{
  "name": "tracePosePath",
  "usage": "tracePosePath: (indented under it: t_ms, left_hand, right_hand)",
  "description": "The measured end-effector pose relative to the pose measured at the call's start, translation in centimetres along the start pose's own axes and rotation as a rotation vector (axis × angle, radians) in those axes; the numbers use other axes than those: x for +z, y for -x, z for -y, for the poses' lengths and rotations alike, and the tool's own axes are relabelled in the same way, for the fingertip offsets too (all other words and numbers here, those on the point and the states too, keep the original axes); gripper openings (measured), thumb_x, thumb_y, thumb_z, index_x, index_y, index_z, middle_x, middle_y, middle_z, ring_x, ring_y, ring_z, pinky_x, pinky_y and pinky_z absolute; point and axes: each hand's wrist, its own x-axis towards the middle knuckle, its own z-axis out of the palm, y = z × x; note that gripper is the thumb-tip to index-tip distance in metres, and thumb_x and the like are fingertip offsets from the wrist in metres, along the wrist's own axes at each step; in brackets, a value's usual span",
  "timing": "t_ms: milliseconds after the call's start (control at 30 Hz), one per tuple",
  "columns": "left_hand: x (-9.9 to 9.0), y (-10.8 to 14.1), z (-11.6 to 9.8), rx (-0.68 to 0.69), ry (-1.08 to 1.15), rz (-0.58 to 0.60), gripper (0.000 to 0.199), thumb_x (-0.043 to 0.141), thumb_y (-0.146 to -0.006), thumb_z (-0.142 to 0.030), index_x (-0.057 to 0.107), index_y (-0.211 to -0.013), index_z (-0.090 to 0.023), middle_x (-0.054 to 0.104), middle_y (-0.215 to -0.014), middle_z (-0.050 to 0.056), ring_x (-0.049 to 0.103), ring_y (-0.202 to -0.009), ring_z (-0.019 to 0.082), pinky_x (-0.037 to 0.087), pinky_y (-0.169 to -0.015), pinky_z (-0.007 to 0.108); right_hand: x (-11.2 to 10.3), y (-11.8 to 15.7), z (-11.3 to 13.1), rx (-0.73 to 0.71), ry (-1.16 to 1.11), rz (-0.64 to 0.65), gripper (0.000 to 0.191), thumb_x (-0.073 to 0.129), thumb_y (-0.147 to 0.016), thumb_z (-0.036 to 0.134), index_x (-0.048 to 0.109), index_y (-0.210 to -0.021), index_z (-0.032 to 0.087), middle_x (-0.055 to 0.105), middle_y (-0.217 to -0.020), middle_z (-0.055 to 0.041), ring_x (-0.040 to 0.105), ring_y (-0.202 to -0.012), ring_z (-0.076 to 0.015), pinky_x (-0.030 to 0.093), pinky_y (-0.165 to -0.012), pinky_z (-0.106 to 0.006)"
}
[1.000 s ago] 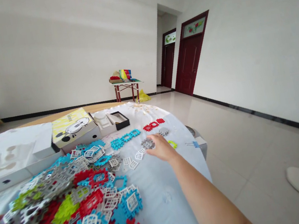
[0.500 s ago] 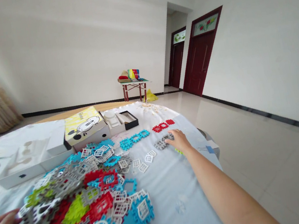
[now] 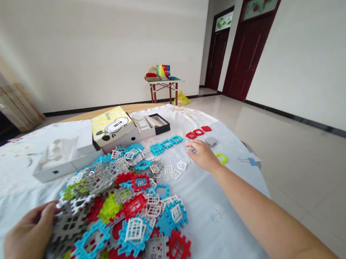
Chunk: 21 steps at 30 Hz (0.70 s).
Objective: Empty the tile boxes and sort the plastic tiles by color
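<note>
A large heap of interlocking plastic pieces, among them a red piece [image 3: 179,251] and a blue piece [image 3: 92,244], covers the table's near left part. My left hand [image 3: 32,237] rests against the heap's left edge, its fingertips on a grey piece [image 3: 71,224]. My right hand [image 3: 202,155] reaches to the far right, fingers bent over a grey piece [image 3: 192,149] that they mostly hide. Beside it lie another grey piece [image 3: 211,142], a green piece [image 3: 221,158], a red row [image 3: 198,132] and a blue row [image 3: 166,144]. Small white lattice pieces [image 3: 176,173] lie left of the hand.
Behind the heap stand an open white box [image 3: 63,169], a yellow and white box [image 3: 114,126] and a small black-edged box [image 3: 161,123]. A clip [image 3: 248,161] sits at the tablecloth's right edge. A small side table [image 3: 165,82] stands farther back.
The view has shifted, showing more of the heap and my left hand. My right hand has moved left relative to the grey pieces, uncovering one of them and the green piece.
</note>
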Motion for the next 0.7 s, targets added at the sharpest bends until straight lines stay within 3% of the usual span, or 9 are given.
tracePosePath:
  t_ms: [200, 300, 500, 700]
  left_hand:
    - [-1.0, 1.0, -1.3, -0.023, 0.055, 0.086, 0.042, 0.046, -0.075, -0.045, 0.064, -0.102, -0.017, 0.066, -0.077, 0.002, 0.058, -0.071, 0.017, 0.04, -0.058, 0.024]
    - [-0.7, 0.7, -0.7, -0.014, 0.105, 0.077, 0.042, 0.047, -0.074, -0.045, 0.064, -0.101, -0.018, 0.066, -0.077, 0.001, 0.058, -0.072, 0.017, 0.04, -0.06, 0.024]
    - [0.2, 0.4, 0.2, -0.029, 0.205, 0.054, 0.04, 0.047, -0.073, -0.044, 0.064, -0.1, -0.019, 0.066, -0.076, 0.001, 0.06, -0.07, 0.016, 0.041, -0.061, 0.023]
    - [-0.8, 1.5, -1.1, 0.072, 0.132, -0.014, 0.038, 0.046, -0.074, -0.042, 0.064, -0.097, -0.017, 0.065, -0.075, 0.002, 0.058, -0.072, 0.016, 0.039, -0.061, 0.022]
  right_hand:
    - [3.2, 2.1, 5.1, -0.043, -0.228, 0.052, 0.021, 0.048, -0.081, 0.021, 0.062, -0.096, 0.019, 0.062, -0.096, -0.0066, 0.056, -0.091, -0.016, 0.048, -0.071, -0.026]
    - [2.9, 3.3, 5.4, -0.082, -0.257, 0.087, 0.02, 0.049, -0.081, 0.021, 0.063, -0.095, 0.02, 0.062, -0.098, -0.0067, 0.055, -0.095, -0.0168, 0.048, -0.07, -0.026]
    - [2.1, 4.1, 6.1, -0.129, -0.286, 0.179, 0.017, 0.054, -0.08, 0.022, 0.063, -0.094, 0.02, 0.064, -0.091, -0.0046, 0.057, -0.085, -0.0151, 0.047, -0.07, -0.027]
    - [2.8, 4.5, 7.0, -0.256, -0.275, 0.316, 0.015, 0.056, -0.079, 0.022, 0.064, -0.092, 0.021, 0.065, -0.094, -0.0037, 0.057, -0.092, -0.0161, 0.045, -0.079, -0.03]
